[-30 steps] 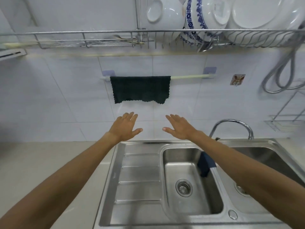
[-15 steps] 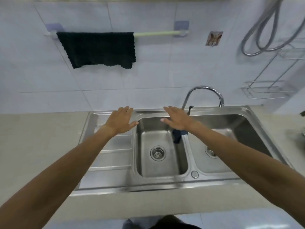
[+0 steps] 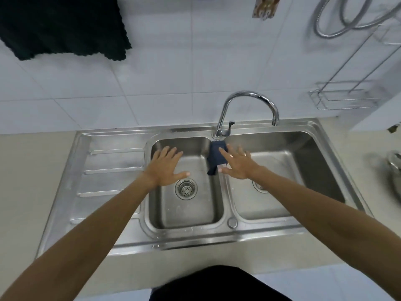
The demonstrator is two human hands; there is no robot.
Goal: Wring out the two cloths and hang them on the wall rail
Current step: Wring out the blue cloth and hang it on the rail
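A dark green cloth (image 3: 65, 29) hangs against the tiled wall at the top left; the rail itself is cut off by the frame's top edge. A small dark blue cloth (image 3: 215, 156) lies draped over the divider between the two sink basins, just below the tap. My right hand (image 3: 236, 165) hovers flat with fingers spread, its fingertips at the blue cloth's right edge, holding nothing. My left hand (image 3: 166, 169) is spread open over the left basin (image 3: 186, 209), also empty.
A chrome tap (image 3: 247, 105) arches over the steel double sink (image 3: 217, 240), with a drainboard (image 3: 108, 170) to the left. A wire rack (image 3: 345, 98) and a hose (image 3: 347, 22) hang at the right wall. A metal pot (image 3: 395, 161) stands at the right edge.
The view has tilted down from the wall rail to the sink. Both hands have dropped from in front of the wall to over the basins, the right one reaching the blue cloth.
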